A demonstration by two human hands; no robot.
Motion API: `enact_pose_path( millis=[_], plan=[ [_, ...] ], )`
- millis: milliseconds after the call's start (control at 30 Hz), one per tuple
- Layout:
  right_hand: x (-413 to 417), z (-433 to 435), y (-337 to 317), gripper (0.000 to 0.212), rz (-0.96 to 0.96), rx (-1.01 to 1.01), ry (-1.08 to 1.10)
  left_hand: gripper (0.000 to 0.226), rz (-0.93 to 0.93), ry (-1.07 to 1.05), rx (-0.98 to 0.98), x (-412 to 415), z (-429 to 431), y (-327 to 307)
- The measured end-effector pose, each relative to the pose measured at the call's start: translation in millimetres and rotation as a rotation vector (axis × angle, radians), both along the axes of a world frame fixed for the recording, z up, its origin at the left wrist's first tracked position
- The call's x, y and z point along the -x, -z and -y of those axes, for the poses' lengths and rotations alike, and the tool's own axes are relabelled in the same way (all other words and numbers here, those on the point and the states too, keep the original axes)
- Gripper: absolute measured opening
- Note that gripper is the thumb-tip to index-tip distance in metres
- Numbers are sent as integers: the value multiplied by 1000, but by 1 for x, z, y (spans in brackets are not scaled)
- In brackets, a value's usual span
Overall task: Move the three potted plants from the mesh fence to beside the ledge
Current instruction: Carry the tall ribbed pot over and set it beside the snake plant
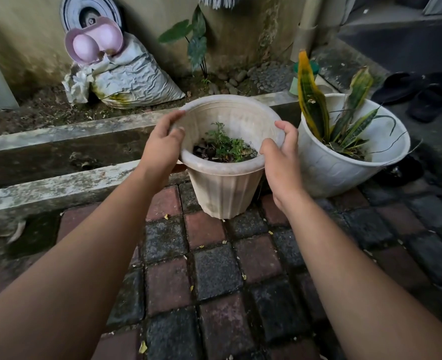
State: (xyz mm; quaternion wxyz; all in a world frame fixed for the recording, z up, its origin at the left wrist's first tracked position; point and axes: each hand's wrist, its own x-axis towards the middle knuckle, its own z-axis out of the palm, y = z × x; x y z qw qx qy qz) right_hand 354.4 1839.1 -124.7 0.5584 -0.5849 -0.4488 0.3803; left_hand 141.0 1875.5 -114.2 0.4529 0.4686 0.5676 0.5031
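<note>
A cream ribbed plastic pot [225, 188] with small green weeds in dark soil is held over the brick paving, right by the concrete ledge [58, 188]. My left hand [162, 144] grips its left rim, and my right hand [279, 154] grips the right rim. Whether its base touches the pavers I cannot tell. Just to the right, a white pot [329, 167] with a yellow-edged snake plant stands on the paving, close to the held pot. No mesh fence and no third pot are in view.
Beyond the ledge runs a shallow concrete gutter [71, 149], then soil with a crumpled white sack [136, 79], a pink egg-shaped container [95, 42] and a leafy plant [196, 48] against the wall. Dark sandals [417, 94] lie at right. Checkered pavers [214, 281] spread below.
</note>
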Motion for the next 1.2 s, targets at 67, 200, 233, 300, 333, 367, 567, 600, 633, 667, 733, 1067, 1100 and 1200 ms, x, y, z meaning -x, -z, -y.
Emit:
enact_pose_path(
  millis=[67,200,233,300,333,367,567,600,633,667,733,1067,1100,1200],
  plan=[
    [1,-1,1,54,13,-13,-2,44,-2,5,27,-1,-1,1],
    [-2,1,6,56,64,-36,-35,47,-110,46,30,0,0,1],
    [-2,1,7,56,73,-38,-28,47,-116,55,13,0,3,0],
    [-1,0,9,56,73,-46,-4,46,-144,55,-20,-1,9,0],
    [0,-1,9,56,75,-53,8,46,-160,52,-29,0,11,1],
    [2,-2,8,56,78,-59,20,46,-169,51,-32,0,12,1],
    [5,0,16,47,100,-142,84,37,-215,-106,-82,-4,14,0],
    [6,0,16,42,111,-152,82,33,-265,-160,-93,-5,14,0],
    [7,1,14,37,137,-146,75,27,-342,-199,-89,-7,14,-2],
    [7,3,10,32,175,-125,68,22,-432,-211,-65,-8,16,-8],
    [5,10,-5,25,285,-50,61,23,-629,-156,61,-11,21,-27],
    [-27,83,-258,17,739,219,-159,56,-667,313,193,-27,85,-276],
    [-35,96,-301,16,742,211,-141,53,-620,325,187,-28,96,-314],
    [-63,136,-437,18,737,214,0,47,-559,354,124,-36,130,-431]
  ],
)
